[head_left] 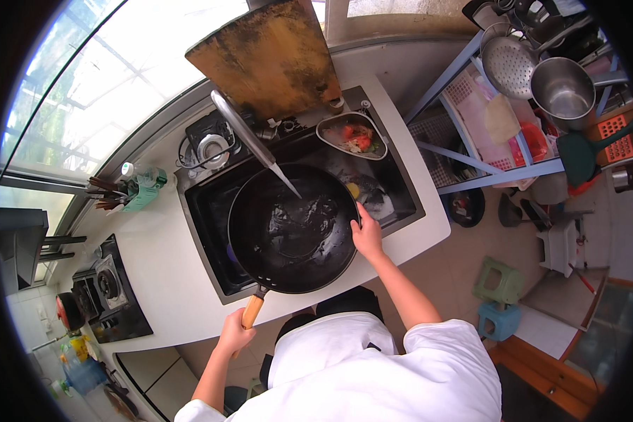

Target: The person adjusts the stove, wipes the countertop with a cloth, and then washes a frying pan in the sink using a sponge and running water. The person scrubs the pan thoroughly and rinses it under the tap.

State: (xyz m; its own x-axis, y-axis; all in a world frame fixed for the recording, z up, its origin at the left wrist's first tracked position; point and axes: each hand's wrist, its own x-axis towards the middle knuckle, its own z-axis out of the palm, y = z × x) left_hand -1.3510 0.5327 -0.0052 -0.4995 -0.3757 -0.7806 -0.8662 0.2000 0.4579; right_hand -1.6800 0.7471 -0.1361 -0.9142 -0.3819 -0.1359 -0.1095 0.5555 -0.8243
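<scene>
A large black wok (pixel 260 253) hangs over the dark sink (pixel 208 267), with water pooled and rippling in its bottom. My left hand (pixel 236 332) is wrapped round its light wooden handle (pixel 252 311), near the counter's front edge. At the wok's right rim my right hand (pixel 366 237) is closed on the edge, thumb along the rim. From the metal tap (pixel 243 131) a stream of water runs down into the wok. Food scraps (pixel 357 135) lie in a corner basket (pixel 325 141) at the sink's far right. Something yellow (pixel 352 190) sits just beyond my right hand.
A dark-stained cutting board (pixel 267 63) leans behind the sink. Chopsticks stand in a green holder (pixel 142 195) by the window. The gas stove (pixel 109 285) is at the left. A blue rack (pixel 471 169) with pots stands at the right, above small plastic stools (pixel 498 281).
</scene>
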